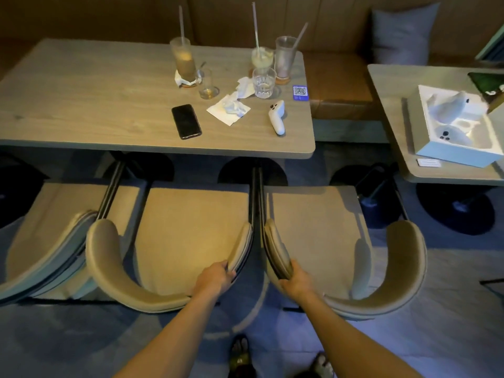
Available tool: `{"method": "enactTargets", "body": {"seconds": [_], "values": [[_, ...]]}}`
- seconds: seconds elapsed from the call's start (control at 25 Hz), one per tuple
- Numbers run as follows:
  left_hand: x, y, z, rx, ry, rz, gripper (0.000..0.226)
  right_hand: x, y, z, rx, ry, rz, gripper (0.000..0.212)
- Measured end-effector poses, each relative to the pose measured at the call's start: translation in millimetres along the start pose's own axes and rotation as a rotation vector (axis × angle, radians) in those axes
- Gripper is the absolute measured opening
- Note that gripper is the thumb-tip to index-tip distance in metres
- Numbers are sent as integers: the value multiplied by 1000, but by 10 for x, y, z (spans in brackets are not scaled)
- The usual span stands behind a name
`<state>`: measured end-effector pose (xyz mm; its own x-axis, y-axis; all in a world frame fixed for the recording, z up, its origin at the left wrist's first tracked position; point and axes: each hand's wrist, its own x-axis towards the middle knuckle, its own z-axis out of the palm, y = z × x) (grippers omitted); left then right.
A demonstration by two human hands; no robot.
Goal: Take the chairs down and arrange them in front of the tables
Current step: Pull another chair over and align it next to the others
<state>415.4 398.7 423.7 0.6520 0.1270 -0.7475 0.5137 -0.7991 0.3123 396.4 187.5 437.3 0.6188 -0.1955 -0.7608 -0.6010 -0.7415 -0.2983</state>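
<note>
Both hands grip tan cushioned chairs standing on the floor before the grey wood-grain counter (pixel 109 105).
The left hand (pixel 215 278) clasps the middle tan chair (pixel 188 236) by its armrest; the right hand (pixel 296 278) clasps the right tan chair (pixel 313 230). A third chair (pixel 41 236) is cut off at left. The tall frosted glass (pixel 183 60) holds brownish drink; the white open box (pixel 458 126) holds pale controllers, partly cut off.

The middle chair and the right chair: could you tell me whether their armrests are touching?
Apart. The head view shows dark floor between the middle chair and the right chair.
</note>
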Motion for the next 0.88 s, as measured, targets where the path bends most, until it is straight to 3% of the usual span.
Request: {"method": "enactTargets", "body": {"seconds": [0.28, 0.88], "values": [[189, -102, -25, 18, -62, 29, 55, 59, -234, 79, -180, 195, 59, 38], [167, -148, -29, 58, -77, 8, 53, 55, -402, 231, -204, 142, 0, 33]]}}
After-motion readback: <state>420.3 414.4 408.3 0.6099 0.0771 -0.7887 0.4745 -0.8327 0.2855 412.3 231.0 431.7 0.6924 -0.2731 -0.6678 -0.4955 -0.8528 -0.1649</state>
